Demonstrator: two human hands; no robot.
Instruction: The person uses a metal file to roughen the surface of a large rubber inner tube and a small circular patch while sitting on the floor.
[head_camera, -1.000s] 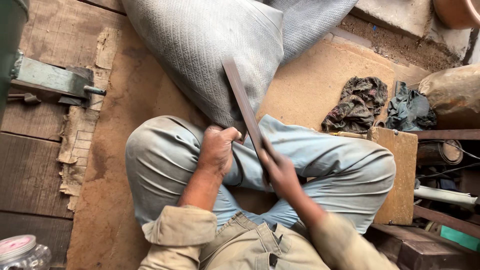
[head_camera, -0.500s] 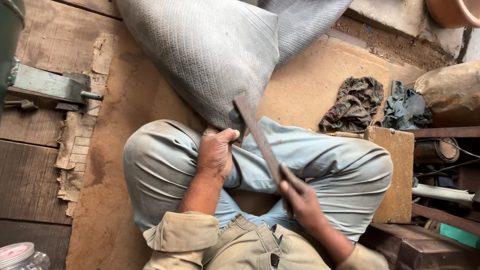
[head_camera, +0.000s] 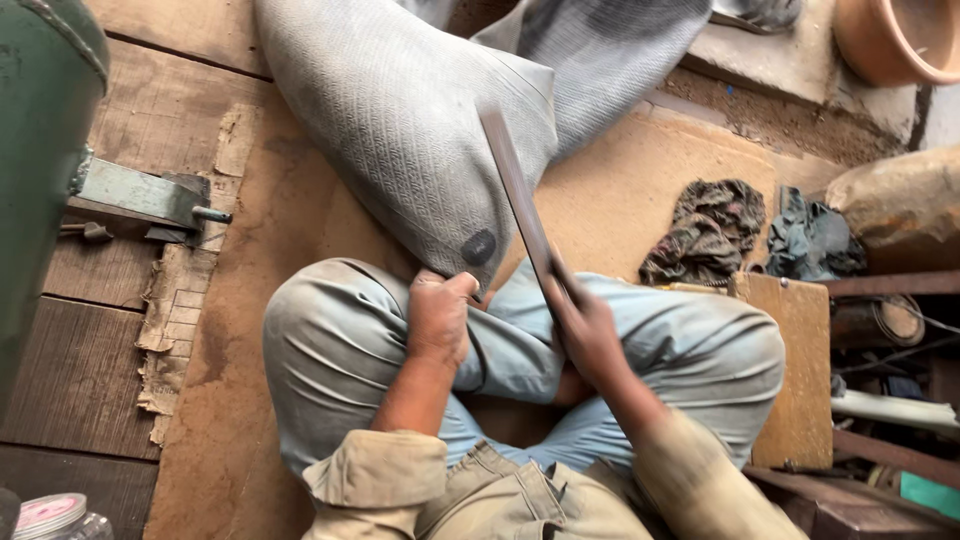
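Right hand (head_camera: 588, 330) fisted on long flat dark metal bar (head_camera: 520, 205), now raised higher | left hand (head_camera: 438, 315) still pinching grey woven sack (head_camera: 410, 130) corner

Motion blur, cropped edges and things tucked out of sight

The right hand (head_camera: 588, 330) and the long flat blade (head_camera: 520, 205) in its grip are smeared by motion, so the fingers and the blade's edge cannot be made out. The left hand (head_camera: 438, 312) hides the near corner of the grey sack (head_camera: 400, 130), whose far end is cut off at the top edge. The green cylinder (head_camera: 40, 150) at the left, the clay pot (head_camera: 885, 40) at the far right and the pink-lidded jar (head_camera: 55, 515) at the near left are all cropped. The crossed feet are hidden under the legs.
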